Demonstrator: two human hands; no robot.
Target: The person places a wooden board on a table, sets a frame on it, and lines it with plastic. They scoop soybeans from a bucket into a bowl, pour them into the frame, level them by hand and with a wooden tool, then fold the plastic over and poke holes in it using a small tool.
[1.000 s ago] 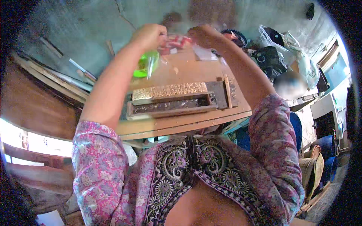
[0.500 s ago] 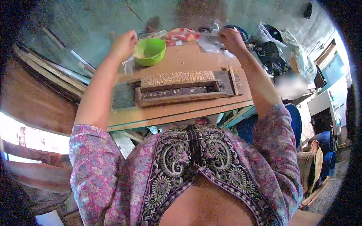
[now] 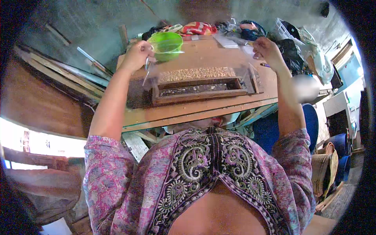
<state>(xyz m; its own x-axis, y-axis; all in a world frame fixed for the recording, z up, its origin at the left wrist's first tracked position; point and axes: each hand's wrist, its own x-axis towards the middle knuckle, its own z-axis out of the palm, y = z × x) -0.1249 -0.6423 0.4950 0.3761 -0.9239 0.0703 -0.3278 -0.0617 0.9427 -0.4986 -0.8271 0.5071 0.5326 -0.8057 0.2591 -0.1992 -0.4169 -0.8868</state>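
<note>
A clear plastic sheet [image 3: 146, 78], visible mostly by its glints, appears to hang between my two raised hands above the table. My left hand [image 3: 141, 55] pinches its left side, just in front of a green bowl [image 3: 159, 39]. On the right, my right hand [image 3: 267, 51] is closed with fingertips together, apparently on the sheet's other side. Beneath lies a wooden frame [image 3: 203, 97] with a long recess holding dark and pale bits. Along its far side runs a strip of small pale, grain-like pieces [image 3: 197, 73]. The sheet's exact outline cannot be made out.
The wooden table [image 3: 196, 112] has crumbs near its front edge. Red-and-white cloth [image 3: 199, 28], a white packet [image 3: 225, 41] and black bags [image 3: 293, 53] sit along the back and right. A pen-like item [image 3: 265, 65] is by my right wrist. Planks [image 3: 55, 72] lean at left.
Both hands have come nearer to me and lower over the frame, the right one also farther right. Plastic glints now show above the frame. The camera view has shifted slightly.
</note>
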